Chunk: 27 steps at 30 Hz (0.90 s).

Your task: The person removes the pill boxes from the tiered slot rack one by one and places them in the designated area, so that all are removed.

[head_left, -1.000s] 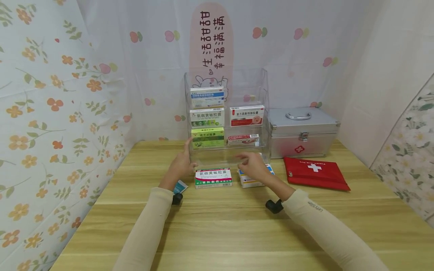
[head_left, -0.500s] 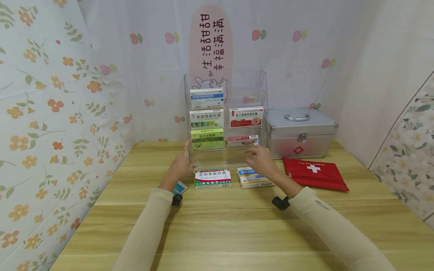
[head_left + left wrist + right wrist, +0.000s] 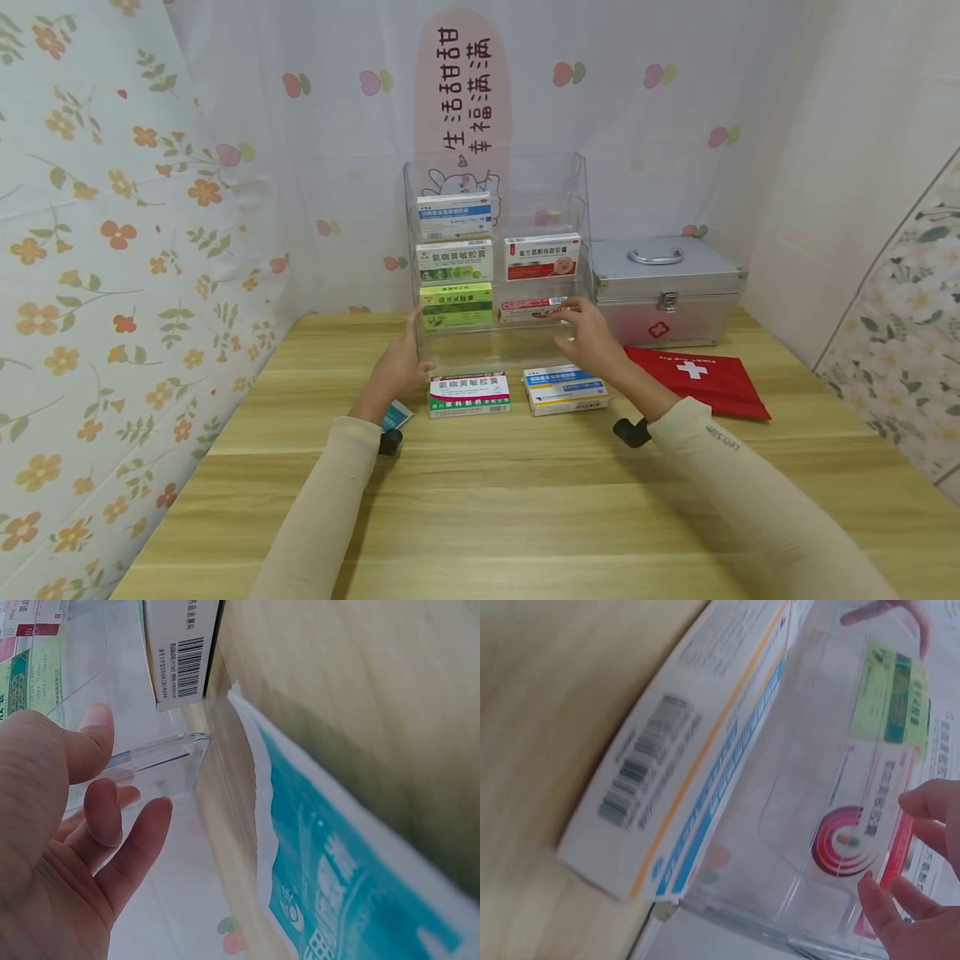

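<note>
A clear tiered rack (image 3: 487,346) bears several medicine boxes. My left hand (image 3: 399,367) is at its left edge, index finger along the side panel and thumb in front; in the left wrist view the loosely bent fingers (image 3: 139,847) hold no box. My right hand (image 3: 592,337) reaches to the right end of a red and white medicine box (image 3: 525,311) lying low in its tier. In the right wrist view, thumb and fingertips (image 3: 877,904) stand apart right at this box. Beside it is a green medicine box (image 3: 456,307).
On the table before the rack lie a pink, white and green medicine box (image 3: 469,394) and a blue and white one (image 3: 566,389). A teal packet (image 3: 397,415) lies by my left wrist. At right are a silver first-aid case (image 3: 663,292) and a red pouch (image 3: 701,379).
My right hand has moved from above the blue and white box, rightward and up, to the red and white box's end; its fingers have spread. My left hand has stayed at the rack.
</note>
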Available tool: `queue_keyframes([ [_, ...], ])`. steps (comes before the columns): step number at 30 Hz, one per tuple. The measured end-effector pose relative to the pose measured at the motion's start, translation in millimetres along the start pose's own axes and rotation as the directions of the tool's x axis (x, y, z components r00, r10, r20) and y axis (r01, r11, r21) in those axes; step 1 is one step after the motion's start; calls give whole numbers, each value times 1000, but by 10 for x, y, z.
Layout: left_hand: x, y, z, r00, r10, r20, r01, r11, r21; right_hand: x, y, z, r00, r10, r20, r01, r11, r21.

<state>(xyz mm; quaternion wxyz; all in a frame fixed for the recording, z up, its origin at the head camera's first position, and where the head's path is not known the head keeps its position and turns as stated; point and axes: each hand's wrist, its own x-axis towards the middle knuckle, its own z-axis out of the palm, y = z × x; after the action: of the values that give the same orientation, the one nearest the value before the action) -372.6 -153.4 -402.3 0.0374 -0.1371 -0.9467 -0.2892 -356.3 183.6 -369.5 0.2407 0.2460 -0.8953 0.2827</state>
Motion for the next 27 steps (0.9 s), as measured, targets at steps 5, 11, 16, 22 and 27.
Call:
queue_keyframes([
  [5, 8, -23, -2, 1000, -6, 0, 6, 1000, -7, 86, 35, -31, 999, -2, 39, 4, 999, -43],
  [11, 9, -36, -12, 1000, 0, 0, 0, 1000, -11, 194, 84, -35, 996, -10, 84, 18, 995, -97],
  [16, 5, -31, -15, 1000, 1, -1, -1, 1000, -18, 259, 87, -58, 992, 7, 124, 16, 983, -184],
  [22, 11, -23, -10, 1000, -7, 4, 7, 1000, -21, 325, 77, -92, 983, 64, 170, -16, 963, -267],
  [27, 17, -15, -5, 1000, -10, 7, 10, 1000, -13, 383, 105, -88, 978, 81, 190, -22, 956, -294],
])
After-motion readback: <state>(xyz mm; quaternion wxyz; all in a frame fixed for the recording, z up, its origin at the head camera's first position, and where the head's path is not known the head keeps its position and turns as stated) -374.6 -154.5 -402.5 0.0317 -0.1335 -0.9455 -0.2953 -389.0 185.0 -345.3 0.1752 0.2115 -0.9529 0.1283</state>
